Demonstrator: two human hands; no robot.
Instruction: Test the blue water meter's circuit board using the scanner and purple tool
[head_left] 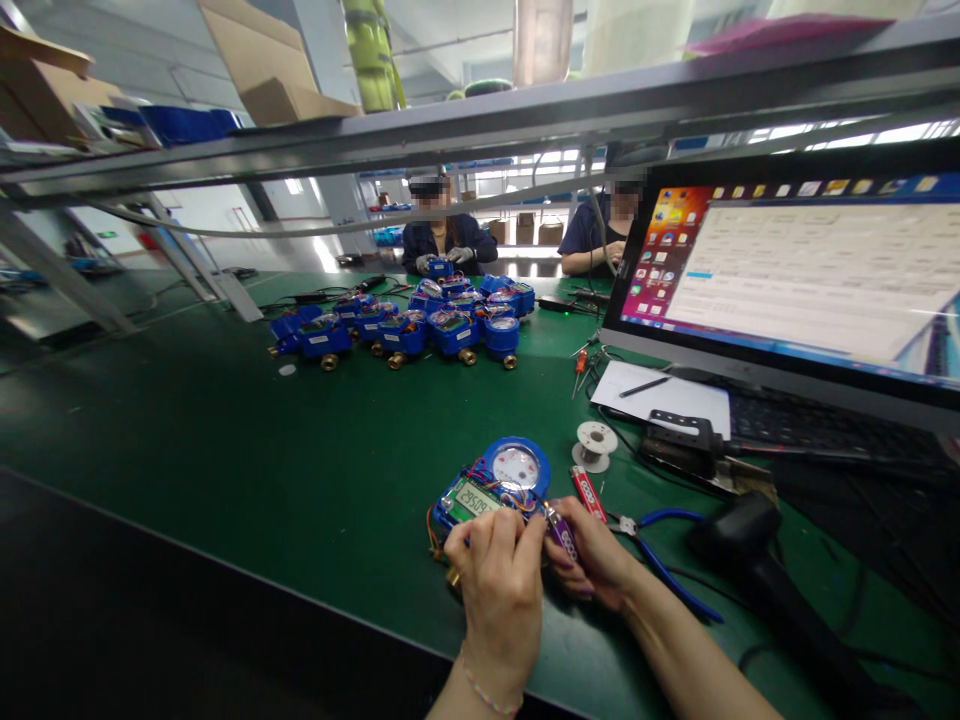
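Observation:
An opened blue water meter (517,462) lies on the bench before me, with a lit LCD board (474,500), loose coloured wires and a round dial. My left hand (499,565) is over its near edge, fingers bent and pinched together by the wires; the fingertips hide what they grip. In my right hand (592,555) is a purple lighter (561,535), its metal top close to the left fingertips and the wires. I cannot make out a flame. Just beyond the right hand lies a red lighter (588,492), next to blue-handled cutters (679,560).
Several blue meters (454,325) are grouped farther back on the green bench (225,430). At right are a solder spool (596,445), a screwdriver (580,365), a barcode scanner (742,535) and a monitor (795,280). A shelf (450,130) crosses overhead. Two people (450,240) sit opposite.

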